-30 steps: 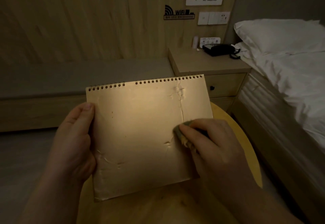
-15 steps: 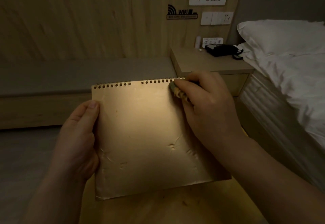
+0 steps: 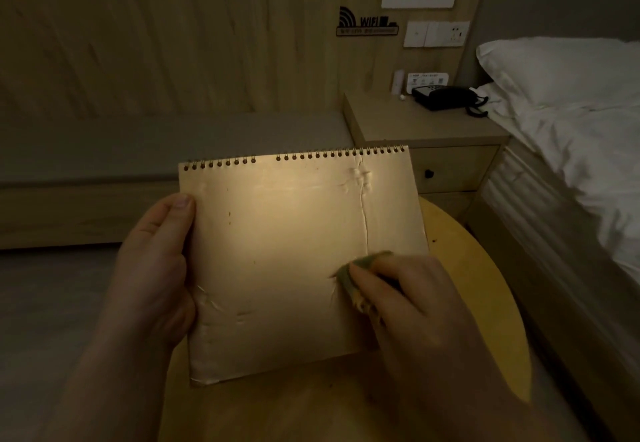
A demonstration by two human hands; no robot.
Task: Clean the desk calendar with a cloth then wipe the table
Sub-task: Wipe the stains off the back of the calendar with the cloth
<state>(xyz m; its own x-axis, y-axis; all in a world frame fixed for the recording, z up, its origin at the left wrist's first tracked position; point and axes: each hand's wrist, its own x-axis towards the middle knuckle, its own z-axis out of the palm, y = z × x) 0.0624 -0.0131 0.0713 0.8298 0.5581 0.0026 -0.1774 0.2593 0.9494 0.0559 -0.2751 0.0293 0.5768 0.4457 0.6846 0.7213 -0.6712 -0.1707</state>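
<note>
The desk calendar [image 3: 277,254] is a tan, spiral-bound card with dents and a crease, held tilted above the round wooden table [image 3: 485,303]. My left hand [image 3: 156,275] grips its left edge, thumb on the front. My right hand [image 3: 405,299] presses a small greenish cloth [image 3: 349,275] against the calendar's lower right face. Most of the cloth is hidden under my fingers.
A bedside cabinet [image 3: 415,126] with a black telephone [image 3: 446,96] stands behind the table. A bed with white linen [image 3: 571,122] runs along the right. A low padded bench [image 3: 156,143] lines the wood-panelled wall at the left.
My right hand with the cloth has swept from the calendar's top right by the spiral binding down to its lower right. My left hand has kept its grip.
</note>
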